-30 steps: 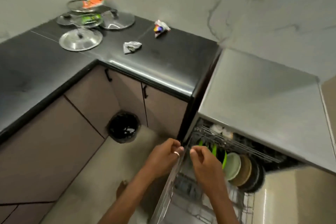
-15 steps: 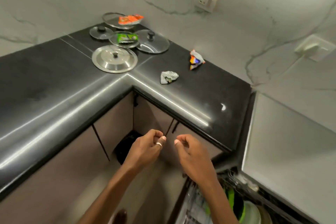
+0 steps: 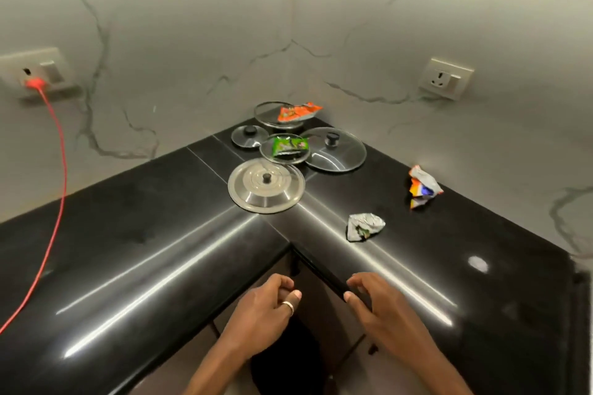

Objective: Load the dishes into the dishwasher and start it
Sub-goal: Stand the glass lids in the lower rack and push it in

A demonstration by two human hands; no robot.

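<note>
Several pan lids lie in the corner of the black counter (image 3: 144,234): a steel lid (image 3: 266,184) in front, a large glass lid (image 3: 333,149) to its right, a small glass lid (image 3: 249,136) behind. Another glass lid (image 3: 268,151) carries a green packet (image 3: 290,145), and the rearmost lid (image 3: 266,112) carries an orange packet (image 3: 296,111). My left hand (image 3: 266,308), with a ring, is loosely curled and holds nothing, in front of the counter's inner corner. My right hand (image 3: 375,305) hovers beside it at the counter edge, fingers apart and empty. The dishwasher is out of view.
A crumpled silver wrapper (image 3: 365,226) and an orange-blue wrapper (image 3: 423,186) lie on the right stretch of counter. A red cable (image 3: 54,170) runs from the left wall socket (image 3: 35,72) across the counter. A second socket (image 3: 446,77) is on the right wall. A dark bin (image 3: 285,359) sits below.
The view has swung up and left from the open dishwasher to the counter corner. Both hands came away from the rack and now hang empty before the counter edge.
</note>
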